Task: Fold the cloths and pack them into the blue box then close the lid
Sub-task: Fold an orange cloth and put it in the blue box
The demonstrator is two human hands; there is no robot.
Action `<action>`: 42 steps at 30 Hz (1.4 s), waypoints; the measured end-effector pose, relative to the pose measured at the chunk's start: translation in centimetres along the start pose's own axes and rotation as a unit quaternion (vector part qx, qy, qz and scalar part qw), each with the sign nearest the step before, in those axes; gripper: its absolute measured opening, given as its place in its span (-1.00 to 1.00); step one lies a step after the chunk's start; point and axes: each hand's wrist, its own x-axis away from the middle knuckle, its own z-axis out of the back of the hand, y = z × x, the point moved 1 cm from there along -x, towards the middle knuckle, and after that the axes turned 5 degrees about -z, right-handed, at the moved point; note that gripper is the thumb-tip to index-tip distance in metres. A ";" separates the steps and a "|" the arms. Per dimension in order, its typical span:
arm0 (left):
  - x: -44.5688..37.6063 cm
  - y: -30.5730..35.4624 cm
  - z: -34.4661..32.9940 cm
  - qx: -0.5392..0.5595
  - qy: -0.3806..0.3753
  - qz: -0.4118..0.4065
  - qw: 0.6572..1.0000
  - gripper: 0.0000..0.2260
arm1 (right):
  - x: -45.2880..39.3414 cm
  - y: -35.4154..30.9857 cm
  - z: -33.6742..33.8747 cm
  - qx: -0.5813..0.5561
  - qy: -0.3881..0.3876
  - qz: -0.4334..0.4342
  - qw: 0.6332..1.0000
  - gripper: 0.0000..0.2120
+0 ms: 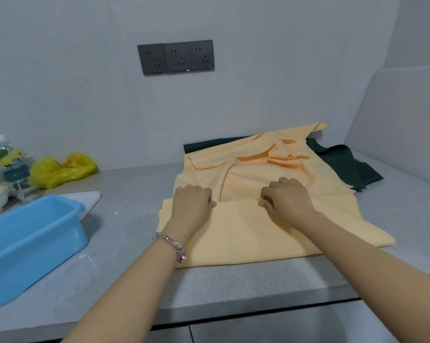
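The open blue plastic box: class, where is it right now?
In the head view the open blue plastic box sits at the left of the grey countertop, left of the left hand and the orange cloth.

I see a plain pale orange cloth [258, 231] over a dark green cloth [345, 164], a light blue box [36, 233], a yellow bag [60, 169].

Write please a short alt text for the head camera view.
Both hands, left hand and right hand, pinch a folded edge of an orange cloth on a grey counter. An open blue box stands left.
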 end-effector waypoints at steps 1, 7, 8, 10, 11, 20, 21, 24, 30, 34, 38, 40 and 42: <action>0.0 0.0 -1.0 0.024 -0.002 0.001 1.000 -0.76 | -0.2 0.0 -0.9 -0.008 -0.012 -0.008 1.000 -0.76; 0.7 -0.3 -5.9 0.168 0.033 -0.013 0.985 -0.86 | -0.2 0.4 -5.0 -0.120 -0.034 -0.050 0.991 -0.84; 0.7 -0.3 -6.1 0.165 0.032 -0.009 0.986 -0.86 | 0.1 0.5 -5.3 -0.130 -0.035 -0.058 0.989 -0.84; 0.6 -0.4 -6.6 0.165 0.026 0.001 0.986 -0.86 | 0.5 0.5 -5.5 -0.154 -0.036 -0.075 0.985 -0.85; 0.6 -0.4 -6.6 0.167 0.024 0.005 0.986 -0.86 | 0.6 0.4 -5.4 -0.165 -0.032 -0.082 0.982 -0.85; 2.7 -1.6 -3.1 0.127 -0.122 0.008 0.984 -0.89 | 2.6 -1.7 -2.8 -0.198 -0.075 -0.046 0.976 -0.87; 3.1 -1.9 -2.6 0.120 -0.141 0.003 0.983 -0.88 | 2.9 -2.2 -2.6 -0.200 -0.075 -0.039 0.976 -0.87; 4.2 -2.1 -1.9 0.110 -0.139 0.001 0.984 -0.85 | 3.3 -3.2 -2.6 -0.188 -0.073 -0.034 0.979 -0.87; 5.6 -2.0 -4.1 0.171 -0.047 0.056 0.983 -0.86 | 3.6 -4.2 -4.0 -0.088 -0.046 -0.063 0.993 -0.82; 6.1 -2.1 -5.7 0.222 -0.022 0.079 0.972 -0.88 | 3.8 -4.3 -4.9 -0.104 -0.028 -0.084 0.991 -0.83; 6.0 -2.2 -6.2 0.240 -0.012 0.093 0.966 -0.90 | 3.2 -4.0 -5.2 -0.114 -0.055 -0.096 0.987 -0.80; 6.0 -2.2 -6.2 0.243 -0.016 0.094 0.965 -0.89 | 3.1 -4.1 -5.3 -0.109 -0.058 -0.093 0.988 -0.79; 5.8 -2.2 -6.0 0.240 -0.019 0.086 0.967 -0.88 | 3.2 -4.2 -5.4 -0.111 -0.039 -0.086 0.989 -0.80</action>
